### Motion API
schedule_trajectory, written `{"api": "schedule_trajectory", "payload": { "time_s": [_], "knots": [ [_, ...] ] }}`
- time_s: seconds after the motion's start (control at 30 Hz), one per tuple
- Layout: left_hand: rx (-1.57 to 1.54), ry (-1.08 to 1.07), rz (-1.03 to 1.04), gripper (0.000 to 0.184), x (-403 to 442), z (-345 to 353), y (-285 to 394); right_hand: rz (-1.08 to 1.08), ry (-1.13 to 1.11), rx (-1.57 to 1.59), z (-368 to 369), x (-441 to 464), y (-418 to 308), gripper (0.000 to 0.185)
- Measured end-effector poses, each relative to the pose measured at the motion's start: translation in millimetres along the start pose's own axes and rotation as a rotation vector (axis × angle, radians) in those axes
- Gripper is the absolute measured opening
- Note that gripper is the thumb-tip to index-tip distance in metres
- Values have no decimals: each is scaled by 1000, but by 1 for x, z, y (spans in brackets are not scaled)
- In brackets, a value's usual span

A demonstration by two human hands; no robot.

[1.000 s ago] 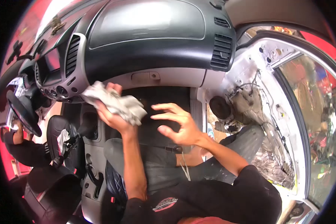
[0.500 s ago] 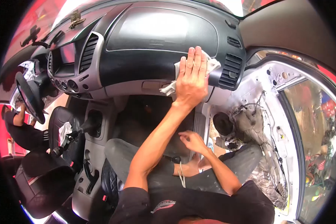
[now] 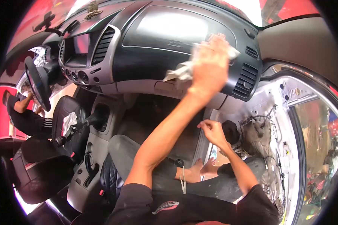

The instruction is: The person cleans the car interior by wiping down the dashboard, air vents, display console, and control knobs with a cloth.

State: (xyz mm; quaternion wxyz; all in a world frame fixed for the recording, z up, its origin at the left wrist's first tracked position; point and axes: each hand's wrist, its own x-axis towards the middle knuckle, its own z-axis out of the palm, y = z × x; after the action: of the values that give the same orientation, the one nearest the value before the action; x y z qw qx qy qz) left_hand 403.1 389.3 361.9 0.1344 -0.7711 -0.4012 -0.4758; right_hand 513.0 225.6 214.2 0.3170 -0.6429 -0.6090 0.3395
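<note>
Higher up the dashboard (image 3: 146, 63) than half a second ago, the left hand (image 3: 212, 65) now reaches past the lower seam of the upper panel (image 3: 171, 28), carrying the pale cloth (image 3: 182, 70) with it. From where I stand that hand is a blur, its grip laid out flat with the fingers stretched long, palm covering the middle of the cloth. One flap of cloth sticks out on the left of the palm, another on the right, toward the side vent (image 3: 246, 80) but short of it.

The right hand (image 3: 214, 133) has come up a little too and hangs near the door sill, well below the cloth. Its fingers bend loosely; I cannot tell how far that grip closes or whether anything is inside.

Below are the person's bare feet (image 3: 194, 173). Off to the right, the door (image 3: 269, 89) shows its stripped white metal. Over on the far left, beyond the steering wheel (image 3: 33, 82), another person (image 3: 30, 120) in dark clothes leans in. Near the gear lever (image 3: 100, 119) lies a crumpled white rag (image 3: 69, 123).
</note>
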Motion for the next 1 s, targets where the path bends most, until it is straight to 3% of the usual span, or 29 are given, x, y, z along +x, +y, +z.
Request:
{"api": "schedule_trajectory", "payload": {
  "time_s": [0.03,0.13,0.23,0.27,0.3,0.37,0.4,0.43,0.5,0.57,0.7,0.83,1.0],
  "knots": [
    [-67,20,141,46,-2,1,9,-6,-120,-71,3,7,-7,22],
    [-61,-27,60,47,-9,-28,-45,-40,-39,-108,0,10,-5,27],
    [319,51,-30,49,-14,-74,-152,36,74,-117,-5,1,23,28],
    [281,14,-156,47,-10,-100,-165,83,16,-194,-7,-4,34,32],
    [273,216,-121,46,-15,-96,-187,127,-45,-274,-8,-9,43,37],
    [116,284,-325,44,-18,-96,-155,105,-341,-415,-6,-19,59,46],
    [67,432,-221,44,-28,-79,-145,87,-482,-489,-4,-20,68,51],
    [191,321,-174,44,-45,-70,-121,98,-724,-547,-1,-13,79,67],
    [68,140,-97,48,-72,-66,-99,29,-771,-438,7,-22,95,67],
    [184,144,-49,48,-68,-82,-130,64,-764,-481,4,-23,96,68],
    [248,256,-276,48,-57,-92,-165,95,-742,-630,-2,-25,93,69],
    [268,223,-236,52,-90,-91,-150,16,-649,-401,4,-20,79,66],
    [408,387,-334,49,-71,-107,-196,65,-733,-498,10,-24,91,66]
  ]
}}
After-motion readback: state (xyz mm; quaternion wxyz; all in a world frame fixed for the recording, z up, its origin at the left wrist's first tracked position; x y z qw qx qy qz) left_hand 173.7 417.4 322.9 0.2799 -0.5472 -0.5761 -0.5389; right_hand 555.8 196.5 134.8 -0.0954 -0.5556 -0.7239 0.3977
